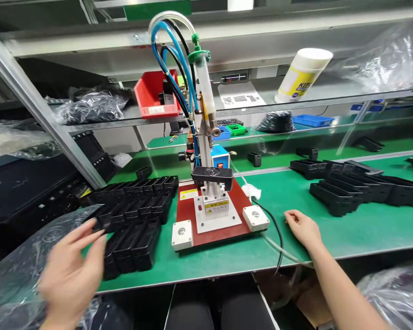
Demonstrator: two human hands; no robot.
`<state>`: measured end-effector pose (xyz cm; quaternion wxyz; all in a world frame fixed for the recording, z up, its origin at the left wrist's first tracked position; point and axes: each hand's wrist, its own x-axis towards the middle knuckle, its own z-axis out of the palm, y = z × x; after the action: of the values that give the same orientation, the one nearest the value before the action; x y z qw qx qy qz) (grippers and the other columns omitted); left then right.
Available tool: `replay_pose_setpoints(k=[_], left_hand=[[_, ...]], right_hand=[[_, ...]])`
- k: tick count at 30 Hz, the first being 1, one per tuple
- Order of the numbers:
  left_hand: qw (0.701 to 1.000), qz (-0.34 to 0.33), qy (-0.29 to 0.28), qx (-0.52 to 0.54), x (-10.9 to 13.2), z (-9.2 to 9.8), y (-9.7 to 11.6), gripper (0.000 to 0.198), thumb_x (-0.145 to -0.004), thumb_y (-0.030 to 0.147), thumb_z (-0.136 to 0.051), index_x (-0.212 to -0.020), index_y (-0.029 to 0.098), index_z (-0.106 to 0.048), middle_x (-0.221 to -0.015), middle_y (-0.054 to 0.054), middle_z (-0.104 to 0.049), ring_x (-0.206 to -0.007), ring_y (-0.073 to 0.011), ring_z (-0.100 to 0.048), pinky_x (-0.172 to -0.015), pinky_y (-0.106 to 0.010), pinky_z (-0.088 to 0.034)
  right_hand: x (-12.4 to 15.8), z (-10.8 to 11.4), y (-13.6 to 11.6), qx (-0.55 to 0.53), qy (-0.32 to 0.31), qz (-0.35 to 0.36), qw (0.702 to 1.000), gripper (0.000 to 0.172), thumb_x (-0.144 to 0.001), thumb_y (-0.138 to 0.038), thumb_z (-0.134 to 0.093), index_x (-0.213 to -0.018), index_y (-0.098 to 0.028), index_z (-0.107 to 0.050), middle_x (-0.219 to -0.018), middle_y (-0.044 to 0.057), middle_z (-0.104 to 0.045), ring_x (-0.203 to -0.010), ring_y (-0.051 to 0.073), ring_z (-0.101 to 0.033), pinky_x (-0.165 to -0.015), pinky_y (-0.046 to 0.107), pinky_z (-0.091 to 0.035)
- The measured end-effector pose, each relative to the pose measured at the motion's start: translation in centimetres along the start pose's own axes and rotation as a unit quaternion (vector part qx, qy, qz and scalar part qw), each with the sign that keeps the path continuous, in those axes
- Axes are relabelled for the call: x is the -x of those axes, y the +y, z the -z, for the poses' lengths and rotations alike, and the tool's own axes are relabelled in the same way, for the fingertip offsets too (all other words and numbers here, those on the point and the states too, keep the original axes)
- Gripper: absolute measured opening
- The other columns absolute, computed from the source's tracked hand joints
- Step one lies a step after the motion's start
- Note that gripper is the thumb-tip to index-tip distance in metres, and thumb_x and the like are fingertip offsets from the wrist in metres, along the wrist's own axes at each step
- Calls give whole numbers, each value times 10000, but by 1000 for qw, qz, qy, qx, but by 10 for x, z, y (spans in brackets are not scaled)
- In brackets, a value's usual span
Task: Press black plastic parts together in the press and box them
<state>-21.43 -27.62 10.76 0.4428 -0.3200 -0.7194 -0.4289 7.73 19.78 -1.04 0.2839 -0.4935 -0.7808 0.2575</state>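
Note:
My left hand (72, 270) is blurred by motion at the left front, beside rows of black trough-shaped plastic housings (146, 245). Its thumb and fingers look apart, and nothing can be made out between them. My right hand (304, 229) rests on the green bench top, fingers curled in, with nothing seen in it. Between the hands stands a dispensing fixture on a red base plate (206, 236), carrying an upright syringe (205, 85). A black ribbed part with a round centre (212, 173) sits on the fixture below the syringe. White button boxes (182, 234) flank the base.
More black housings (340, 197) lie in a group at the right. A black cable (278, 233) and a clear tube cross the bench beside my right hand. The shelf above holds a red bin (154, 94), a wipes canister (303, 75) and plastic bags (385, 64).

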Motion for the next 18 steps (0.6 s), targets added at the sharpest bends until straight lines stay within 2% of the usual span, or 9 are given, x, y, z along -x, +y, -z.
replay_pose_setpoints(k=[3,6,9,11,13,15,18], left_hand=[[981,-106,-103,122,-28,-68,60,145,-831,134,-620,-956,199,-655,-1203,-77,-663,-1070,-222,-651,-968,-404,-530],[950,-217,-128,185,-59,-131,108,152,-876,99,-557,-989,170,-627,-1194,-102,-673,-1111,-203,-640,-975,-355,-529],[937,-227,-198,180,-79,-173,134,140,-902,130,-499,-956,181,-618,-1096,-79,-714,-1028,-210,-679,-916,-354,-556],[930,-195,-269,159,-83,-185,139,160,-912,158,-464,-973,197,-606,-1051,-59,-725,-926,-208,-708,-817,-334,-584],[917,-187,-320,149,-82,-188,138,185,-924,191,-436,-1020,207,-594,-1069,-55,-717,-931,-208,-706,-791,-324,-587],[907,-221,-328,147,-78,-184,135,212,-931,230,-436,-1080,195,-583,-1147,-81,-689,-1066,-226,-663,-880,-357,-571],[904,-262,-305,148,-71,-179,132,228,-938,261,-451,-1105,166,-573,-1255,-127,-633,-1203,-242,-582,-997,-403,-519]], right_hand=[[2,3,0,-6,-1,10,1000,425,-713,-604,-426,-792,-250,-647,-714,26,-693,-692,259,-638,-620,348,-432],[4,6,-1,-16,2,19,1000,453,-715,-621,-407,-794,-243,-645,-694,29,-691,-661,248,-640,-608,340,-451],[5,8,-2,-24,8,31,999,456,-728,-625,-392,-786,-247,-640,-681,26,-686,-646,240,-637,-603,333,-463],[6,7,-1,-27,9,39,999,440,-739,-620,-392,-772,-253,-634,-677,22,-682,-636,237,-632,-594,332,-460],[6,5,0,-30,8,44,999,417,-751,-607,-398,-765,-259,-629,-675,19,-678,-628,237,-626,-587,332,-450],[6,3,2,-30,7,46,998,393,-761,-589,-406,-763,-265,-628,-670,17,-674,-623,240,-621,-585,332,-439],[5,0,4,-27,8,44,999,367,-770,-566,-415,-766,-268,-629,-660,14,-666,-619,242,-614,-591,332,-425]])
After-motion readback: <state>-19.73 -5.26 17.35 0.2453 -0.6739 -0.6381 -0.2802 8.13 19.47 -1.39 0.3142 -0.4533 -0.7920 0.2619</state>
